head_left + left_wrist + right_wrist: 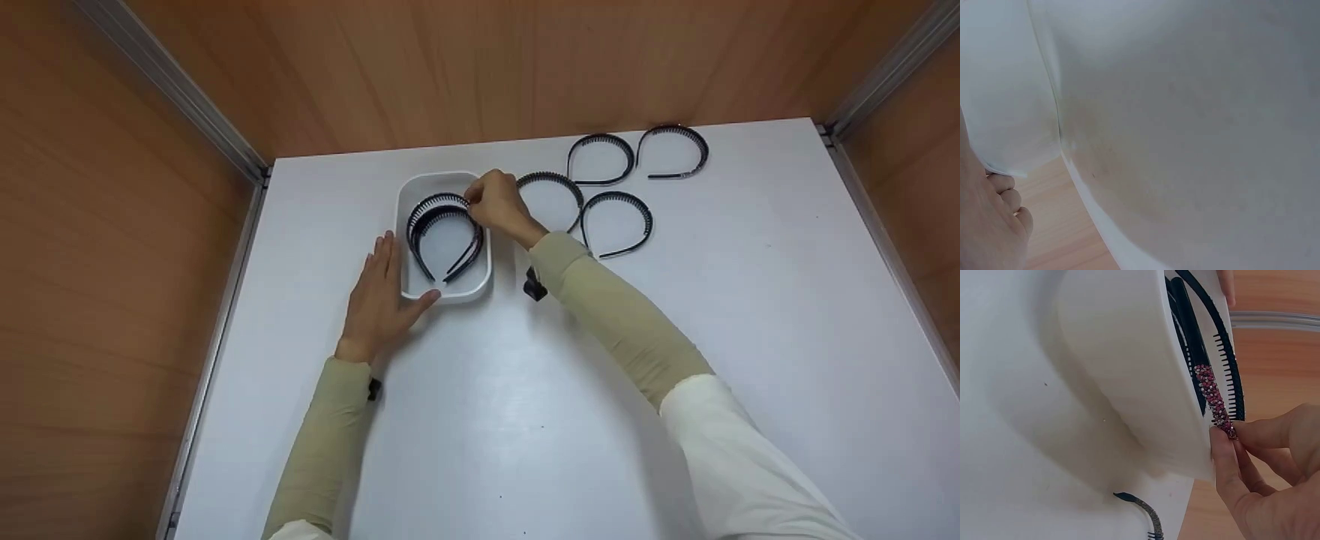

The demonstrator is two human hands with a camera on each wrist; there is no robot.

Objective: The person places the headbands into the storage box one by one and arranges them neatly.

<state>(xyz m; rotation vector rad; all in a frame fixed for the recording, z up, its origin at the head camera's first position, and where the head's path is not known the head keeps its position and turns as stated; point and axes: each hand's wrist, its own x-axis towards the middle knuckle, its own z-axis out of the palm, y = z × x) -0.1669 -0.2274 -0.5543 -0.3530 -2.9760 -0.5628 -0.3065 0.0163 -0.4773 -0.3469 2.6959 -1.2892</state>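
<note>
A white tray (420, 187) holds several black toothed headbands (421, 251), their open ends toward the person. My right hand (496, 204) is over the tray's right rim. Its thumb and fingers pinch a headband (1211, 394) on a stretch covered in pink and silver beads, as the right wrist view shows. Along the tray's left side lies my left hand (377, 304), fingers straight against the wall and thumb spread at the near rim. In the left wrist view, the fingertips (1010, 198) of that hand show beside the white tray wall.
Right of the tray, several more black headbands lie flat on the white table (480, 420): one nearest the right hand (580, 196), one nearer the person (649, 221), two farther back (631, 161) (705, 154). Wooden panels (487, 75) border the table.
</note>
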